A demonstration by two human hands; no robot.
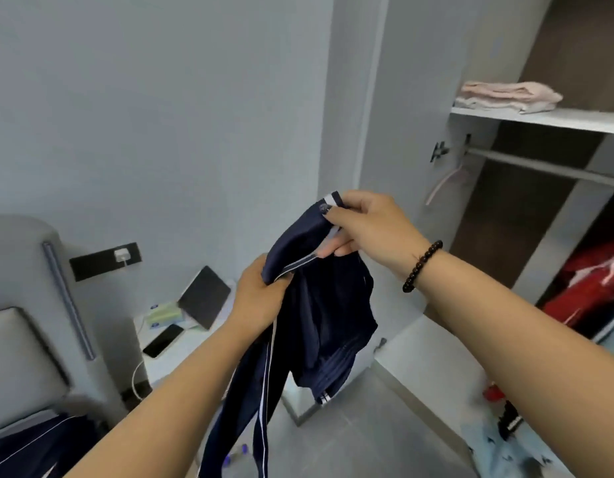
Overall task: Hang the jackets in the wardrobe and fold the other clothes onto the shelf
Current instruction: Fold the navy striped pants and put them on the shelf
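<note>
A navy garment with white stripes (pixel 326 315) hangs in the air in front of me, its lower part trailing down toward the floor. My left hand (pixel 260 298) grips its upper edge from the left. My right hand (pixel 371 229), with a dark bead bracelet on the wrist, pinches a striped edge higher up on the right. The open wardrobe stands at the right, with a white shelf (pixel 554 120) carrying folded pink clothes (pixel 505 96). Below the shelf runs a grey rail (pixel 540 167) with a pink hanger (pixel 443 184) at its left end.
Red clothing (pixel 588 291) hangs low in the wardrobe at the right. A bedside table (pixel 150 360) at the left carries a tablet (pixel 204 296), a phone (pixel 162 339) and a tissue pack. Another navy garment (pixel 36 446) lies at the bottom left by the grey headboard.
</note>
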